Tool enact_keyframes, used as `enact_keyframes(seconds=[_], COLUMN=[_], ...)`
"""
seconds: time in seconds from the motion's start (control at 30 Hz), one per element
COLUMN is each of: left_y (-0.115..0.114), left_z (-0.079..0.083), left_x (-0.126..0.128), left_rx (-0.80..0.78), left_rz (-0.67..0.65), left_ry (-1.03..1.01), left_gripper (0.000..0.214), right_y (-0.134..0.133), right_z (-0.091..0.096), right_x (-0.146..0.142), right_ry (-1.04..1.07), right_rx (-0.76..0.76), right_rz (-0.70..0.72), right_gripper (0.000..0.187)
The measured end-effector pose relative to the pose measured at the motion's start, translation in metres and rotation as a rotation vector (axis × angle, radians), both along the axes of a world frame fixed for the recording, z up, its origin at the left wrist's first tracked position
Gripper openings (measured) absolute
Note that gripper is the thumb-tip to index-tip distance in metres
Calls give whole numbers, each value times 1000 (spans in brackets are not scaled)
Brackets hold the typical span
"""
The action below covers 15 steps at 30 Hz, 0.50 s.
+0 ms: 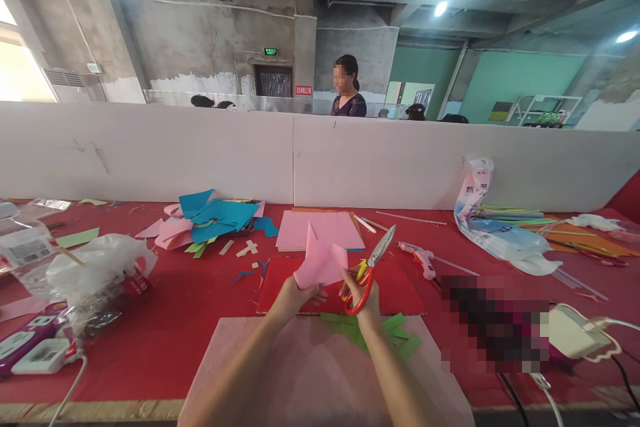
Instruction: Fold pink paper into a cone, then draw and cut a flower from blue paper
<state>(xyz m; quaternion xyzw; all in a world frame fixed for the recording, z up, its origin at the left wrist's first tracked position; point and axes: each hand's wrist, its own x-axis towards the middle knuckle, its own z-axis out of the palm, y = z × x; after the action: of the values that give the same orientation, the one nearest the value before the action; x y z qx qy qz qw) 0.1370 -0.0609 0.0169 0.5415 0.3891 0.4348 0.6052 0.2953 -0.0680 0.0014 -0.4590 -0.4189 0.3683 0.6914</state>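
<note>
My left hand (291, 299) is closed on the lower left edge of a cut piece of pink paper (320, 265), with a pointed part sticking up. My right hand (364, 303) is wrapped round scissors (381, 247) with red and yellow handles. Their blades point up and to the right, away from the paper. The right fingertips are close by the paper's right edge; whether they touch it I cannot tell. Beneath both hands lies a red sheet (400, 290). Green paper strips (400, 330) rest on a pink board (240, 360), partly hidden by my right forearm.
Behind the hands is a stack of pink sheets (345, 223). To its left lie blue paper scraps (225, 217). A glue gun (420, 259) and a plastic bag (510, 247) are on the right, a white bag (103, 267) on the left. A white partition (220, 153) stands behind; a person (350, 103) is beyond.
</note>
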Motion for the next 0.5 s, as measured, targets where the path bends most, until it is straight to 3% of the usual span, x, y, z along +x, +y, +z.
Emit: enact_keyframes(seconds=[0.2,0.37,0.5], left_y=[0,12,14], left_z=[-1,-7,-7], left_x=[0,-10,-14], left_rx=[3,-100,-80], left_rz=[-17,-91,-26], left_ry=[-7,-261,-279], left_gripper=[43,72,56], right_y=[-4,-3,-2], right_z=[5,4,3], right_x=[1,2,1], right_ry=[-8,64,68], right_rx=[13,1,9], right_rz=[28,68,109], right_gripper=[30,33,34])
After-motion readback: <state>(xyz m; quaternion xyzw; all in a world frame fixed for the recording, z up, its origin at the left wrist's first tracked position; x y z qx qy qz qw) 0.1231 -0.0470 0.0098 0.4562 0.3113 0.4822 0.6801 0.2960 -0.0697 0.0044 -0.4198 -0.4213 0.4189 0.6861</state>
